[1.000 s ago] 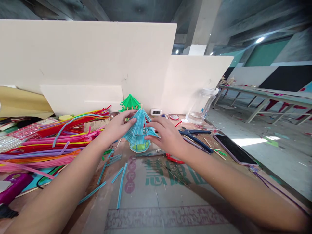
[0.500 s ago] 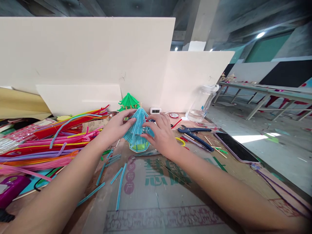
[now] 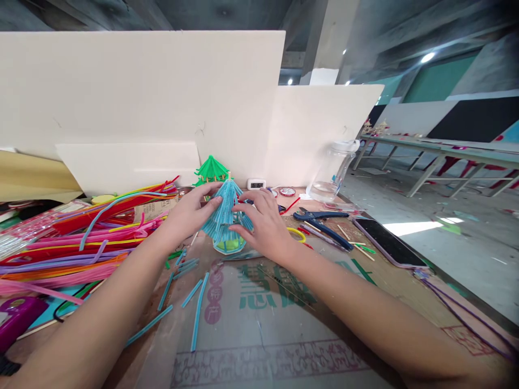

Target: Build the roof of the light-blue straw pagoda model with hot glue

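Note:
A light-blue model pavilion (image 3: 224, 216), its tiered roof laid with pipe-cleaner strips, stands upright on the table with a pale green base. From the left, my left hand (image 3: 195, 209) holds the roof, thumb against the front strips and fingers behind. My right hand (image 3: 265, 224) is curled round the roof's right side, thumb and fingertips at the strips; what lies under its fingertips is too small to make out. Cut blue pipe-cleaner pieces (image 3: 199, 310) lie in front, to the left. Behind the model rises a green model pavilion (image 3: 211, 168).
Bundled colourful pipe cleaners (image 3: 97, 232) cover the left side. On the right lie blue-handled pliers (image 3: 328, 229), a phone (image 3: 389, 243) and sticks. A clear bottle (image 3: 330, 173) and a small digital clock (image 3: 257, 184) stand before white boards (image 3: 141, 92).
The whole view has shifted slightly, so things sit a little further left. Both hands keep nearly the same hold on the blue model.

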### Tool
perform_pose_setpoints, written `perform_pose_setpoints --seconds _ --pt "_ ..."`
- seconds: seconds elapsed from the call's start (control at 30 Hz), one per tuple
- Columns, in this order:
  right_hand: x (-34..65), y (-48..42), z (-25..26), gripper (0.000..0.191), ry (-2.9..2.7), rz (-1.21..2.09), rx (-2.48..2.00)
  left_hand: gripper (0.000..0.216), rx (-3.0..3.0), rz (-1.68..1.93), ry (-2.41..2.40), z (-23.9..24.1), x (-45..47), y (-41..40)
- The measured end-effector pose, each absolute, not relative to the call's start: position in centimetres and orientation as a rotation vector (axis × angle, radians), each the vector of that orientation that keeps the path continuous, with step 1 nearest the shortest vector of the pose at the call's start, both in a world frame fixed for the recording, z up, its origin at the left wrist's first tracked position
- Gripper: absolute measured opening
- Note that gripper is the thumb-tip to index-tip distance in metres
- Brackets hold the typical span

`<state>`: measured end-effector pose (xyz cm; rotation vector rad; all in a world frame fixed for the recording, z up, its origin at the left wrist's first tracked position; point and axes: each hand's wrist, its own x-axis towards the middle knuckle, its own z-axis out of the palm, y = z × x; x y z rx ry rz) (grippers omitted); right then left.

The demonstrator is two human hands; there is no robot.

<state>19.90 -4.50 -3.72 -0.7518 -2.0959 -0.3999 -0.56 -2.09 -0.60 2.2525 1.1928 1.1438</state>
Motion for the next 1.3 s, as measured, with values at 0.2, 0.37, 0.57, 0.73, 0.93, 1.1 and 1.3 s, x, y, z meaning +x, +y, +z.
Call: perform_pose_setpoints --seconds 0.2,0.37,0.57,0.73,0.93,1.1,1.3 --pt "20.3 -4.5 -3.5 0.02 -2.018 -0.347 -0.743 0.049 2.228 1.141 1.208 -0.7 -0.8 -1.8" --pt "20.2 -4.1 -3.9 0.016 -2.05 -0.429 -0.751 0.049 2.248 1.128 1.176 -0.7 -0.8 -1.9" --pt "20.3 -4.1 -3.8 0.016 -2.067 -0.442 -0.725 0.047 2.262 1.13 1.17 -0.7 -0.8 -1.9" --pt "20.4 -4.2 -3.6 0.015 -2.033 -0.419 -0.706 0.047 2.251 1.142 1.128 -0.9 -1.1 -1.6" --pt "20.5 -4.3 -3.2 0.017 -2.033 -0.363 -0.735 0.049 2.203 1.15 1.111 -1.3 -1.2 -1.1" --pt "21.3 -3.9 -2.3 0.023 -1.983 -0.32 -0.777 0.053 2.14 1.206 1.217 -0.9 -1.4 -1.4" --pt "23.6 -2.2 -3.7 0.03 -2.041 -0.316 -0.917 0.078 2.209 0.834 1.176 0.6 -2.3 -2.9"
